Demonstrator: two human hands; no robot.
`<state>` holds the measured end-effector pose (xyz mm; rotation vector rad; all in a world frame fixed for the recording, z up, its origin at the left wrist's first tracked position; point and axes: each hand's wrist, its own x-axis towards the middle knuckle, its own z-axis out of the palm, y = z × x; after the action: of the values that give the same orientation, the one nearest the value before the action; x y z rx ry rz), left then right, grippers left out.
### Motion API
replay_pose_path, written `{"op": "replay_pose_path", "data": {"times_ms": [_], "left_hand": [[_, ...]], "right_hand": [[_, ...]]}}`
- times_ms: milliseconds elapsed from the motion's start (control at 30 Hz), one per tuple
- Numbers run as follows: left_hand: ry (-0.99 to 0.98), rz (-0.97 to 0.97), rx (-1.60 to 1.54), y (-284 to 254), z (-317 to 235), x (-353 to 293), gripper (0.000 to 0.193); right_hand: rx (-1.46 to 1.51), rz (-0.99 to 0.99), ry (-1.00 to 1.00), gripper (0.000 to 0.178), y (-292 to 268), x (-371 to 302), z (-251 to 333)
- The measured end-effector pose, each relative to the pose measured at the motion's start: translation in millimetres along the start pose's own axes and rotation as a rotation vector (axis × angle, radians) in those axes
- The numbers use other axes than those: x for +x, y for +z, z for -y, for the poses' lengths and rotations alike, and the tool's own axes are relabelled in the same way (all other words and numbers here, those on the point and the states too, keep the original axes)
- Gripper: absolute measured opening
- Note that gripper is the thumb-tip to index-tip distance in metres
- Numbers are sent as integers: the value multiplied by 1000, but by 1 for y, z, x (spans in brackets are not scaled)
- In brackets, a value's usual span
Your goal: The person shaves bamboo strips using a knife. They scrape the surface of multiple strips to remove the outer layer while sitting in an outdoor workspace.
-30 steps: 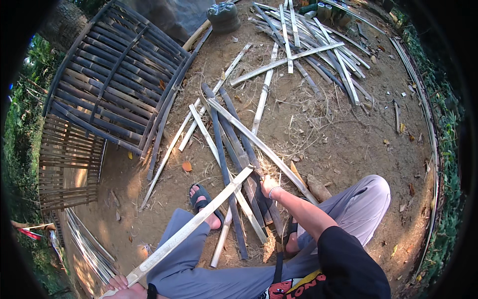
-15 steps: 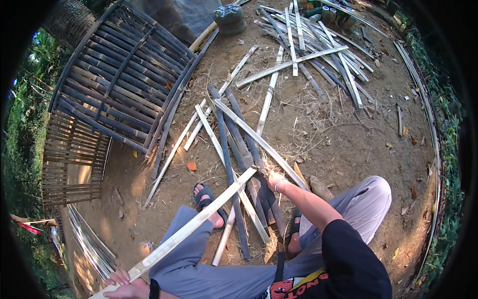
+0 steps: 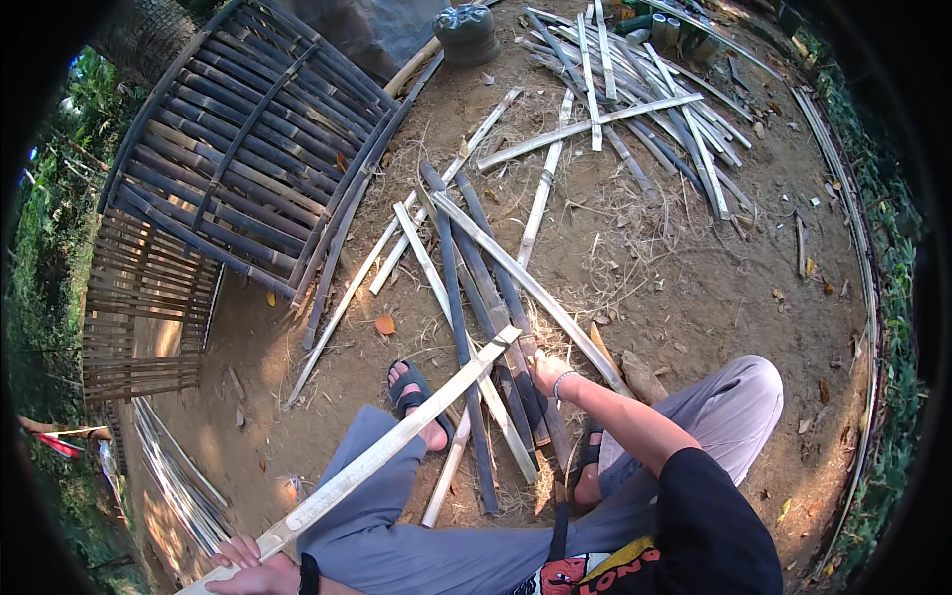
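Note:
A long pale bamboo strip (image 3: 397,434) slants across my left thigh, from the lower left toward the middle of the view. My left hand (image 3: 253,569) is closed around its near end. Close beside the strip's far tip, my right hand (image 3: 548,373) is closed, its fingers bunched. What it grips, if anything, is too small to make out. Under and beyond that hand, several dark bamboo slats (image 3: 483,288) and another pale strip (image 3: 531,285) lie crossed on the ground between my feet.
A dark bamboo slatted frame (image 3: 248,149) stands at the far left, a lighter slatted panel (image 3: 149,307) below it. A pile of split strips (image 3: 654,119) lies at the back right, near a dark round container (image 3: 466,38). Thin strips (image 3: 178,486) lie at lower left.
My right hand has shifted slightly toward me, beside the strip's far end. The left hand keeps its hold on the strip, and the view has moved slightly.

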<state>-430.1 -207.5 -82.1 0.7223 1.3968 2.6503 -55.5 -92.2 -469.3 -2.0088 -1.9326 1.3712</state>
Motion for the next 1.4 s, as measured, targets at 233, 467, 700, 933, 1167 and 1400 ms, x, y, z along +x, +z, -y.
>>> {"op": "replay_pose_path", "data": {"times_ms": [233,467,700,933,1167,1400], "left_hand": [[15,-64,38,5,-4,-4,51],[-15,-43,11,9,-1,-6,50],[-41,-3,-32,9,4,-7,49],[-12,-71,3,11,-5,-9,49],[-7,-42,11,12,-3,-9,50],[-26,-22,-1,15,4,-9,51]], "right_hand": [[21,-9,-99,37,5,-18,25],[87,-140,15,32,27,-3,-3],[32,-112,129,37,14,8,-43],[53,-14,-41,34,18,-19,18],[0,-49,-26,38,16,-2,8],[-1067,234,-372,27,3,32,-10]]}}
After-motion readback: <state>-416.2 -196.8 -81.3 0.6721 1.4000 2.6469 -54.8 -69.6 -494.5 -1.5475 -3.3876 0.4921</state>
